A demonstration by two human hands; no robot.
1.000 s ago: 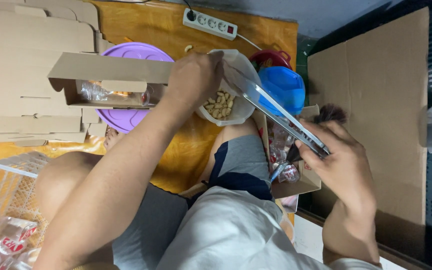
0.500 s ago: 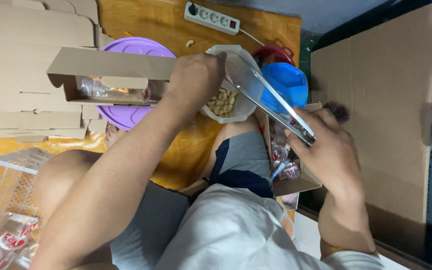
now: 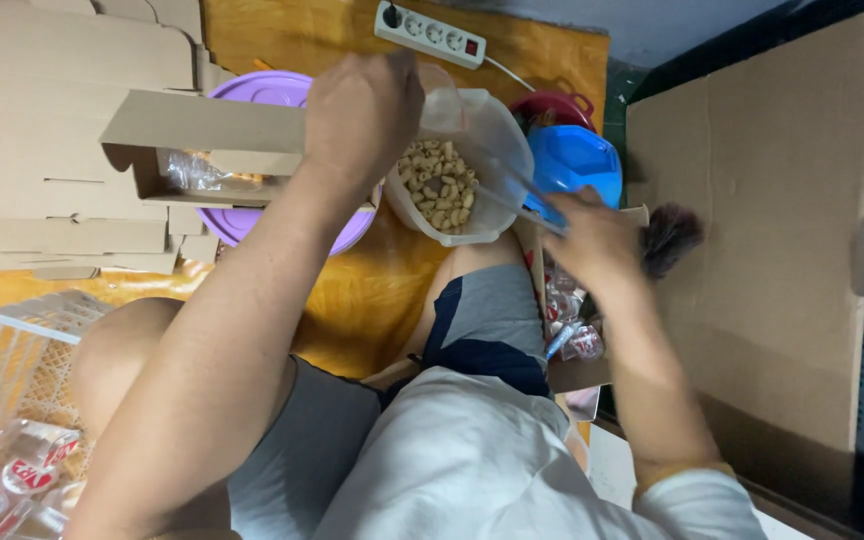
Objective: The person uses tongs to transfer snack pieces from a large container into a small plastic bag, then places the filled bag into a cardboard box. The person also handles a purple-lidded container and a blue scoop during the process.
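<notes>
We see a clear glossy plastic bag of matt beige snacks, matt brown cardboard boxes, a smooth purple plastic lid at ten o'clock, glossy blue plastic.

- Scene evenly lit by soft indoor light; shadows kept faint.
- Right hand smeared by motion blur.
- Glare seen on plastic bag.
- Right edge left dim.

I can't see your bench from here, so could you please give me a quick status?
Left hand grips clear bag of pale snack pieces. Right hand at bag's other edge. Open cardboard box alongside; nothing blocking.
</notes>
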